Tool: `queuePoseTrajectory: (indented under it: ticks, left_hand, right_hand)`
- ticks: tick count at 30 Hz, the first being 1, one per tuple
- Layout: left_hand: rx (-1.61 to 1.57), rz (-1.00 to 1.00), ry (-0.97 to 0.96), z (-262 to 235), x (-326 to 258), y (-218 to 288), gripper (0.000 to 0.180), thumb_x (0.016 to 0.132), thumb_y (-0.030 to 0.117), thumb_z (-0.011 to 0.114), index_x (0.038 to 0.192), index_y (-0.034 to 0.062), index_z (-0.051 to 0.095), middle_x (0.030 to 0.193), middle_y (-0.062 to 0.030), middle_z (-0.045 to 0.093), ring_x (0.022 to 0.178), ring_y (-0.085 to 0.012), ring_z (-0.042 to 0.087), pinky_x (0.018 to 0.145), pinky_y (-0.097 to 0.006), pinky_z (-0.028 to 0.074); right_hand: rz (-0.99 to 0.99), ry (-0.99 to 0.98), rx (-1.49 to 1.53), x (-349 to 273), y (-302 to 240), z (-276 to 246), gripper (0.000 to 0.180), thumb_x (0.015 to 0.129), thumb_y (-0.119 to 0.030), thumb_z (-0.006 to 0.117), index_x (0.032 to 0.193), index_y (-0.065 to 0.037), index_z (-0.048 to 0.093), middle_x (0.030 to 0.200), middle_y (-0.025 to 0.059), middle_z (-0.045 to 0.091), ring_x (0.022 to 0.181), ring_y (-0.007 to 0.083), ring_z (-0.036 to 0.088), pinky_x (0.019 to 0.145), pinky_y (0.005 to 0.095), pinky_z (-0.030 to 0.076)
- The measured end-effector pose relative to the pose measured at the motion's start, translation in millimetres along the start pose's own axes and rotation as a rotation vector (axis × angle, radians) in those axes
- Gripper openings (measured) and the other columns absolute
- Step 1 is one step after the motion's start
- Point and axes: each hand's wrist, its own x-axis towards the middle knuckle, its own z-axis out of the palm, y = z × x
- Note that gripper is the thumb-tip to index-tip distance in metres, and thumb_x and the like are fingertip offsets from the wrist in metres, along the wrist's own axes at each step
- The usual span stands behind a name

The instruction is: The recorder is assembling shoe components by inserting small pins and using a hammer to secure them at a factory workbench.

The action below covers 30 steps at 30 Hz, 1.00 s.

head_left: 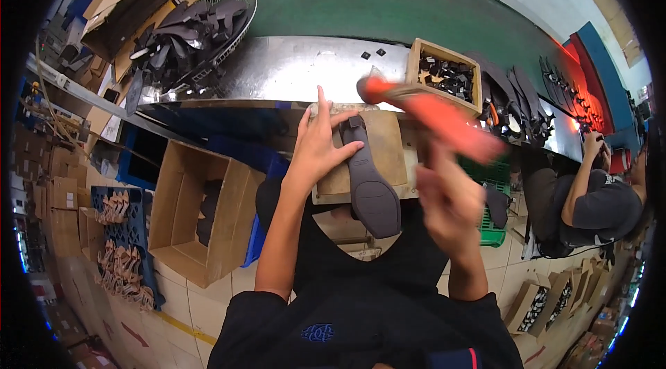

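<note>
Dark brown, the heeled shoe sole (375, 192) lies on a tan board (387, 139), its heel end partly hidden by the left hand (319, 147), which holds it between thumb and fingers; the broad forepart, marked with thin lines, overhangs the near edge. Motion blur smears the right hand (451, 206), closed round a red-orange hammer (437, 116).

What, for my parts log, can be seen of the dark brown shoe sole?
The dark brown, rubbery-looking shoe sole has a broad, line-marked forepart, a narrower waist and a small heel block. It lies on a tan, squarish board, heel pointing away, toe overhanging the near edge. The bare left hand touches its heel end.
</note>
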Motion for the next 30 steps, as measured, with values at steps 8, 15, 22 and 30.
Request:
queuePoseTrajectory:
  ticks: [8,15,22,30]
  left_hand:
    - [0.216,0.149,0.133,8,-5,-1,0.048,0.086,0.035,0.072,0.126,0.0108,0.064,0.133,-0.0100,0.064,0.140,-0.0338,0.042,0.121,-0.053,0.017]
    - [-0.573,0.158,-0.286,-47,-77,96,0.020,0.092,0.015,0.068,0.104,-0.0010,0.071,0.090,-0.0117,0.069,0.082,-0.0257,0.068,0.073,-0.032,0.052]
    - [-1.078,-0.197,-0.452,-60,-122,150,0.025,0.100,0.018,0.061,0.103,-0.0045,0.070,0.090,-0.0109,0.069,0.085,-0.0160,0.067,0.076,-0.028,0.051]
    - [-1.536,-0.408,-0.772,-49,-143,165,0.035,0.107,0.026,0.047,0.110,-0.0033,0.064,0.107,-0.0080,0.066,0.103,-0.0149,0.061,0.092,-0.027,0.046]
  right_hand:
    - [0.117,-0.086,0.027,-4,32,8,0.051,0.097,0.003,0.055,0.147,-0.003,0.047,0.084,0.0078,0.064,0.067,0.0116,0.056,0.062,0.0274,0.048]
    - [-0.025,-0.167,-0.235,-2,68,16,0.058,0.090,0.001,0.065,0.145,-0.004,0.048,0.099,0.0162,0.067,0.077,0.0344,0.065,0.071,0.0376,0.054]
    - [-0.098,-0.424,0.152,-6,49,23,0.033,0.094,-0.013,0.060,0.125,-0.004,0.066,0.125,0.0144,0.064,0.118,0.0316,0.060,0.104,0.0428,0.044]
    - [0.352,-0.334,1.360,-61,-16,12,0.053,0.095,-0.049,0.062,0.098,0.003,0.070,0.097,0.0171,0.067,0.099,0.0345,0.065,0.088,0.0479,0.052]
